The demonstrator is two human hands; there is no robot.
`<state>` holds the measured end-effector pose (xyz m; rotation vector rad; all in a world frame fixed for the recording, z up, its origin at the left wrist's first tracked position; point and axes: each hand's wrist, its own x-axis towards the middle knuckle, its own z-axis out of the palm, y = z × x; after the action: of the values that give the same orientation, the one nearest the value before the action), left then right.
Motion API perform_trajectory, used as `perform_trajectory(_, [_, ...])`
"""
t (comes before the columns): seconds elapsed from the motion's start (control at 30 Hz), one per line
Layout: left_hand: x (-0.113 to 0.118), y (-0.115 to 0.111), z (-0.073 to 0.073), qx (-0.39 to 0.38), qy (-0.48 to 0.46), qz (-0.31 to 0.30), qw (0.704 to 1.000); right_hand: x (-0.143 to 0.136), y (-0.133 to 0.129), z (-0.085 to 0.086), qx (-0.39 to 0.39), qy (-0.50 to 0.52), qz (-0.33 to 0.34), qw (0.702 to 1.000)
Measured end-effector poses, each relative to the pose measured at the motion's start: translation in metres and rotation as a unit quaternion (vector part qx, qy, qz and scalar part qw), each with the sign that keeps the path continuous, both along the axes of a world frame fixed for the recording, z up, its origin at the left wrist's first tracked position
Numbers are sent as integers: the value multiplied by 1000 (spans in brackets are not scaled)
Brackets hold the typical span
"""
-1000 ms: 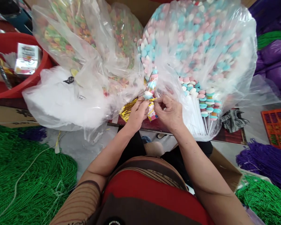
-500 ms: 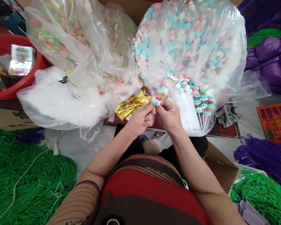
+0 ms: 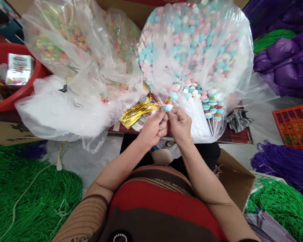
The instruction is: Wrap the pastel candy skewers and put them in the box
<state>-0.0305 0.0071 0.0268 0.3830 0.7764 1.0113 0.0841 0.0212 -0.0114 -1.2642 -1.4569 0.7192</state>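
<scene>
A wrapped candy skewer (image 3: 173, 96), with blue and pink sweets and a colourful band, points away from me above my fingertips. My left hand (image 3: 154, 127) is closed, thumb and fingers pinching at its lower end. From the other side my right hand (image 3: 179, 123) pinches the same lower end. Whether a tie is between the fingertips is too small to tell. A bundle of gold twist ties (image 3: 135, 113) lies just left of my left hand. White sticks (image 3: 198, 117) and unwrapped marshmallow skewers (image 3: 212, 102) lie to the right of my right hand.
Behind stand a big clear bag of pink, blue and white marshmallows (image 3: 192, 37) and a bag of ring-shaped sweets (image 3: 58, 37). A red basin (image 3: 5, 101) and white plastic bags (image 3: 65, 116) are at left. Green cords (image 3: 40, 188) and an open carton (image 3: 234, 178) flank me below.
The view has shifted slightly, so the table things appear further left. Both hands stay together at the skewer's lower end; my right hand's fingers have closed in nearer to the left.
</scene>
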Motion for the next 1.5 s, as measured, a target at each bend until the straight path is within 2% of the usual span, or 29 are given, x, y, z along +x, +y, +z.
perform_trajectory(0.1, [8, 5, -12, 54, 82, 96, 991, 0, -1, 5, 83, -89, -33, 992])
perform_trajectory(0.17, [10, 8, -20, 99, 123, 113, 981, 3, -1, 5, 93, -80, -31, 992])
perform_trajectory(0.33, [8, 9, -28, 167, 157, 80, 970, 10, -3, 4, 44, -19, 4, 999])
perform_trajectory(0.47, [5, 6, -27, 196, 195, 47, 960, 12, -9, 17, 41, -8, -10, 999])
perform_trajectory(0.57, [3, 10, -17, 240, 218, 59, 944, 13, -16, 31, 74, -66, -18, 995])
perform_trajectory(0.73, [-8, 14, 28, 266, 64, 64, 960, 18, -23, 35, 111, -170, 6, 979])
perform_trajectory(0.8, [-16, 6, 41, 289, 64, 55, 954, 22, -20, 35, 130, -169, -14, 977])
perform_trajectory(0.9, [-22, -12, 40, 343, 131, -33, 929, 29, -13, 43, 186, -165, -73, 966])
perform_trajectory(0.97, [-19, -18, 29, 329, 172, -115, 922, 30, -11, 51, 229, -170, -107, 952])
perform_trajectory(1.03, [-13, -16, 18, 263, 183, -173, 931, 28, -14, 56, 248, -173, -115, 946])
perform_trajectory(1.07, [-10, -11, 15, 224, 173, -184, 942, 26, -18, 56, 244, -170, -103, 949])
perform_trajectory(1.13, [-8, 1, 14, 164, 129, -165, 964, 22, -25, 53, 220, -160, -63, 960])
perform_trajectory(1.23, [-14, 11, 20, 140, 77, -113, 981, 23, -32, 43, 174, -145, -4, 974])
perform_trajectory(1.3, [-20, 9, 22, 158, 85, -158, 971, 28, -30, 41, 146, -143, 5, 979])
perform_trajectory(1.4, [-22, -2, 14, 181, 160, -259, 935, 35, -26, 48, 142, -132, -18, 981])
perform_trajectory(1.43, [-19, -4, 10, 176, 176, -264, 932, 35, -25, 52, 149, -127, -22, 980])
perform_trajectory(1.5, [-14, -4, 5, 151, 167, -217, 950, 33, -27, 56, 151, -112, -7, 982])
